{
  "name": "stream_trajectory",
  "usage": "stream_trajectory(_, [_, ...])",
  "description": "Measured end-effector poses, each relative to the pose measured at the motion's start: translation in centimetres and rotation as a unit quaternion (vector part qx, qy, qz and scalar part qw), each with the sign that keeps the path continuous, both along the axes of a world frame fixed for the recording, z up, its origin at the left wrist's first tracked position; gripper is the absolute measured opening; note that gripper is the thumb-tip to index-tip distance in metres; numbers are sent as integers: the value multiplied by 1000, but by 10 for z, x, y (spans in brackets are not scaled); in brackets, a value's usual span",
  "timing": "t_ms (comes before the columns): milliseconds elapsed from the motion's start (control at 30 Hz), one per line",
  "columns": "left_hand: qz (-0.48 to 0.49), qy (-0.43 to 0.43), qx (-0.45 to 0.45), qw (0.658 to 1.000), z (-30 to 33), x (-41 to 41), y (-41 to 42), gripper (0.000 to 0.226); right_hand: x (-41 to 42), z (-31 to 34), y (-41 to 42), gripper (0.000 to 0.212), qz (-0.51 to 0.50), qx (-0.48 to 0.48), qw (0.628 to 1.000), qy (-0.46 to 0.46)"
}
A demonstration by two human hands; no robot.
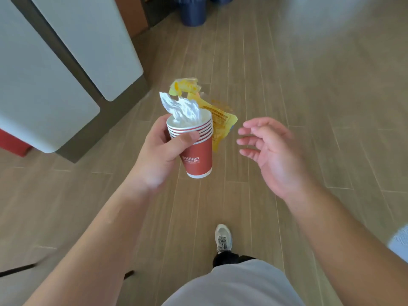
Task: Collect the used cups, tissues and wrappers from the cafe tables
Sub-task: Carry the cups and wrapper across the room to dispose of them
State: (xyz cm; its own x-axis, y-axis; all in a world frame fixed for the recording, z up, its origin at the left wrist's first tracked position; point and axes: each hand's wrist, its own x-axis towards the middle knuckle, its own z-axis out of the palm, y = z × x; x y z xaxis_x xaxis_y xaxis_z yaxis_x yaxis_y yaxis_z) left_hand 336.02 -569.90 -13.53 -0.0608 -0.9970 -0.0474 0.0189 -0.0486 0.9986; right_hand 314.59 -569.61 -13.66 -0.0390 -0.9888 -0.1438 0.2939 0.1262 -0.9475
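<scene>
Gripping an upright stack of red paper cups (198, 149), the left hand (157, 155) curls its fingers around it; white tissue (183, 109) and yellow wrappers (217, 122) poke upward. Right hand (271, 151) hangs relaxed, empty.

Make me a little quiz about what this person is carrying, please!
1. True or false: the right hand holds the stack of red cups.
2. What white thing sticks out of the top cup? A) tissue B) spoon C) lid
3. Fill in: the yellow wrappers are held against the cups by the ____ hand.

Key: 1 false, the left hand grips it. 2 A, the tissue. 3 left.
</scene>
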Motion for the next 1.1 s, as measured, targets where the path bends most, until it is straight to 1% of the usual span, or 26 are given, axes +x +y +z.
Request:
stream_trajectory(200, [4, -9, -47, 999, 26, 3, -111, 72, 1, 23, -115, 14, 10, -30, 999, 12])
stream_trajectory(300, [7, -5, -47, 999, 29, 9, -151, 73, 9, 28, -156, 15, 21, -35, 999, 6])
stream_trajectory(400, [21, 10, -42, 999, 26, 20, -194, 76, 19, 24, -194, 15, 29, -36, 999, 11])
stream_trajectory(600, [11, 30, -37, 999, 8, 54, -296, 74, 56, 8, -292, 13, 27, -15, 999, 41])
stream_trajectory(800, [-8, 43, -38, 998, -2, 104, -436, 74, 110, 11, -424, 13, 10, -12, 997, 70])
stream_trajectory(967, [-27, 59, -43, 997, 10, 148, -551, 65, 145, 38, -530, 14, -20, -46, 995, 85])
stream_trajectory(1100, [-43, 58, -56, 996, 20, 169, -625, 55, 160, 54, -601, 15, -41, -70, 993, 85])
